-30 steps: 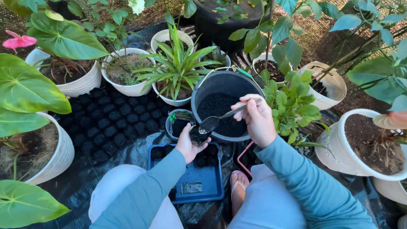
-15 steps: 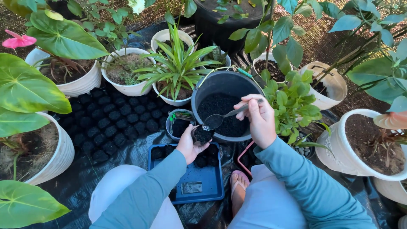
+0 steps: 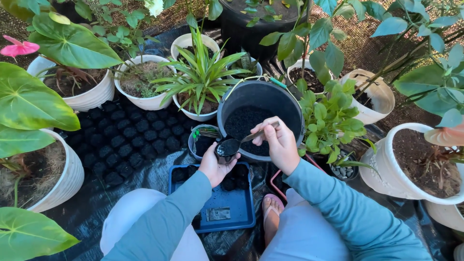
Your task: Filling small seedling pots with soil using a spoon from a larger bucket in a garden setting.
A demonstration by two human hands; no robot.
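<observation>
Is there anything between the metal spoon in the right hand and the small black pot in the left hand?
Nothing visible. The metal spoon already rests over the small black pot's mouth.

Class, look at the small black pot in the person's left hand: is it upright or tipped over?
Upright. The small black pot sits in the left hand with its mouth facing up, the spoon resting on top.

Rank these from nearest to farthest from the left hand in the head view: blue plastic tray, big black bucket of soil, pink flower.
1. Blue plastic tray, just below the left hand.
2. Big black bucket of soil, up and right.
3. Pink flower, far upper left.
</observation>
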